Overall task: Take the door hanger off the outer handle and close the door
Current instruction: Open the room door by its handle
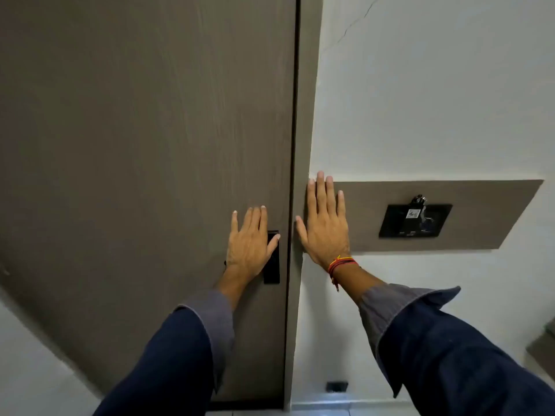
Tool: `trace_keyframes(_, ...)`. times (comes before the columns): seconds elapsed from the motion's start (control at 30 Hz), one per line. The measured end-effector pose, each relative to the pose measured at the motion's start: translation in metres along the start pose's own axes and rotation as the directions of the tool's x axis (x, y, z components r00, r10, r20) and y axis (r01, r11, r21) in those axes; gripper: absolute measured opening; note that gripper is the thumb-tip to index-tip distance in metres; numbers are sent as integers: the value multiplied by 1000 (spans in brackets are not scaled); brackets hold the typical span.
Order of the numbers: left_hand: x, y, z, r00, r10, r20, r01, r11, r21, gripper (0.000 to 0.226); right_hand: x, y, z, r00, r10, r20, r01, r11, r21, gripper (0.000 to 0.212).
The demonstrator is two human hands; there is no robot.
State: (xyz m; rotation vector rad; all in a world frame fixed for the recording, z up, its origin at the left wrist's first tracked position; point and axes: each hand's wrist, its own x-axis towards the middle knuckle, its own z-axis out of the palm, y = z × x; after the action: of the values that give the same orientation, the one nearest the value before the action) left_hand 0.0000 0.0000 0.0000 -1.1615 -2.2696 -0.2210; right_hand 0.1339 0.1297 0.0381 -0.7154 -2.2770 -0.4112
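A tall grey-brown door (144, 145) fills the left of the view and sits flush in its frame (301, 130). My left hand (250, 241) lies flat on the door with fingers spread, covering most of the black lock plate and handle (272, 273). My right hand (324, 223) rests flat and open on the frame and on the grey wall panel (468, 217) beside it. Neither hand holds anything. No door hanger is in sight.
A black switch plate (416, 220) with a card in its slot sits on the wall panel to the right. White wall surrounds it. A small dark socket (337, 386) is low on the wall near the floor. A ledge edge shows at far right.
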Motion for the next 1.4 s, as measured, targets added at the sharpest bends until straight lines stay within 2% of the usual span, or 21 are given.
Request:
trace_keyframes(0.1, -17, -4, 37, 996, -69, 51, 70, 997, -19, 69, 2, 0, 20, 998, 53, -44, -53, 999, 2, 85)
trace_keyframes(0.3, -48, 8, 93, 983, -144, 118, 150, 988, -46, 62, 2, 4, 51, 986, 17, -164, -18, 1000, -4, 81)
trace_keyframes(0.37, -49, 13, 98, 983, -170, 72, 175, 982, -65, 59, 0, 6, 56, 984, 20, -175, -23, 1000, -11, 80)
trace_keyframes(0.47, -52, 18, 107, 973, -225, 41, 229, 956, -182, 53, -8, 6, 70, 983, 7, -182, -10, 1000, -16, 78)
trace_keyframes(0.6, -62, 25, 122, 939, -343, -15, 313, 873, -374, 49, -18, 3, 85, 983, 23, -181, -26, 1000, -12, 80)
trace_keyframes(0.7, -63, 28, 130, 919, -389, -67, 324, 840, -435, 44, -18, 3, 91, 979, 1, -204, -4, 1000, -13, 81)
trace_keyframes(0.8, -65, 34, 136, 882, -467, -66, 363, 762, -537, 36, -18, 4, 98, 974, -17, -225, 16, 1000, -7, 87)
trace_keyframes(0.93, -67, 39, 139, 840, -540, 51, 408, 567, -716, 38, -16, 7, 103, 970, -11, -244, 7, 1000, -18, 85)
trace_keyframes(1.17, -79, 45, 131, 813, -550, 190, 464, 415, -783, 44, -16, 8, 102, 972, -23, -234, 17, 1000, -26, 80)
trace_keyframes(1.27, -87, 44, 124, 839, -516, 174, 444, 464, -767, 47, -17, 8, 100, 973, -20, -229, 9, 999, -50, 74)
trace_keyframes(1.4, -101, 32, 113, 908, -405, 110, 375, 667, -644, 54, -22, 9, 91, 977, -53, -205, 34, 995, -92, 77)
